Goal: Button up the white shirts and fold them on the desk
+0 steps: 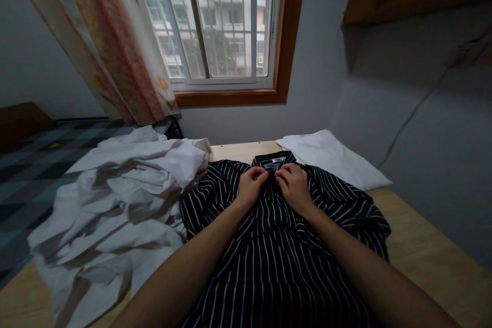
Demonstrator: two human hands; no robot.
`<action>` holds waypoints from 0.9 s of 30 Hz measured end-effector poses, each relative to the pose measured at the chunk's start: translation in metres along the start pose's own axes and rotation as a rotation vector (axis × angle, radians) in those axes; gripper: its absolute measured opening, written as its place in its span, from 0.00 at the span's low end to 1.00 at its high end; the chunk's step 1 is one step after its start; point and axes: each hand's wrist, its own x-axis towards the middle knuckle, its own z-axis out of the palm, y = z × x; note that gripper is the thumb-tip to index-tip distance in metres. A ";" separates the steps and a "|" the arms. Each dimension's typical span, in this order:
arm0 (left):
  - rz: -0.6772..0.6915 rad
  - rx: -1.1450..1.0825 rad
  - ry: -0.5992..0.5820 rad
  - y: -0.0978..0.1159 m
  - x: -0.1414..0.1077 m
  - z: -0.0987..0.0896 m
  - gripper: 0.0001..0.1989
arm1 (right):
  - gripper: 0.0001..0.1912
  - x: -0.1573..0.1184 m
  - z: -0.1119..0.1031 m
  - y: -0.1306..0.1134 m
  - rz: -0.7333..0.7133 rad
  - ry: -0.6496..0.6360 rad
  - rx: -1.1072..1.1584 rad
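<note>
A black shirt with white stripes (pixel 269 261) lies front up on the wooden table, its collar (pixel 273 159) toward the window. Just below the collar, my left hand (pixel 251 184) pinches the shirt's front edge between thumb and fingers. Close beside it on the right, my right hand (pixel 294 184) has its fingers bent onto the other side of the front opening, gripping the cloth. The fingertips of both hands are a short gap apart. Any button between them is too small to make out. The sleeves spread out to both sides.
Rumpled white clothes (pixel 126 205) are heaped on the left of the table (pixel 430 246). A folded white garment (pixel 330 159) lies at the back right. Beyond the heap is a checked bed cover (pixel 23 179). A window (pixel 219 20) and curtain (pixel 115 36) are ahead.
</note>
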 end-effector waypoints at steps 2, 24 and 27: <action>-0.036 -0.052 0.063 -0.002 0.004 -0.003 0.07 | 0.08 0.003 0.000 0.007 0.087 0.096 0.087; 0.198 0.410 -0.084 0.015 -0.015 0.020 0.01 | 0.11 0.028 -0.026 0.000 0.301 0.142 0.516; 0.139 0.316 -0.093 0.012 -0.011 0.016 0.01 | 0.19 0.024 -0.025 0.002 0.189 0.208 0.253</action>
